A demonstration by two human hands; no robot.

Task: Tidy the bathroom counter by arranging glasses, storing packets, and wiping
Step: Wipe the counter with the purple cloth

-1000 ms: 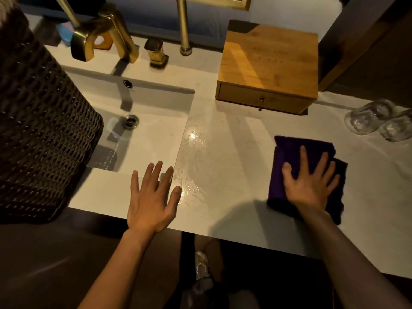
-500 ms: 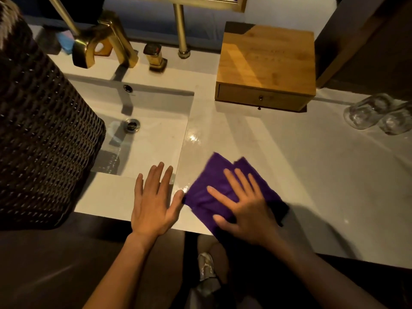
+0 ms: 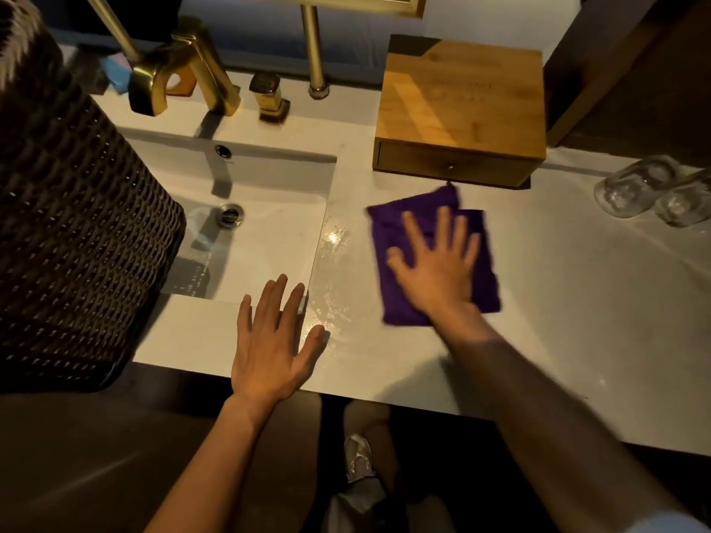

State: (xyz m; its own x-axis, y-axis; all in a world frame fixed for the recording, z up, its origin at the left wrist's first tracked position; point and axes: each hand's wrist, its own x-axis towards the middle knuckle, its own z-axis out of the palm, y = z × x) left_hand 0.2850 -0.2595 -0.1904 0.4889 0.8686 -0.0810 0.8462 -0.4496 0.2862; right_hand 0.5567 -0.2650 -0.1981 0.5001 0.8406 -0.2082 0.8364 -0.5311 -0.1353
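A folded purple cloth (image 3: 392,228) lies flat on the white counter (image 3: 558,294), just in front of the wooden drawer box (image 3: 461,109). My right hand (image 3: 434,263) presses down on the cloth with fingers spread. My left hand (image 3: 273,340) rests flat, fingers apart, on the counter's front edge beside the sink (image 3: 261,255), holding nothing. Two clear glasses (image 3: 631,190) stand upside down side by side at the far right of the counter. A wet, shiny patch (image 3: 334,240) runs along the counter between the sink and the cloth.
A dark woven basket (image 3: 69,232) fills the left side and overhangs the sink. A gold faucet (image 3: 184,67) and gold handle (image 3: 269,94) stand behind the basin. A gold post (image 3: 313,44) rises at the back. A dark wall panel (image 3: 635,71) borders the right.
My right hand slid the purple cloth from the right side to the front edge by my left hand, then back up toward the wooden box. My left hand stayed put.
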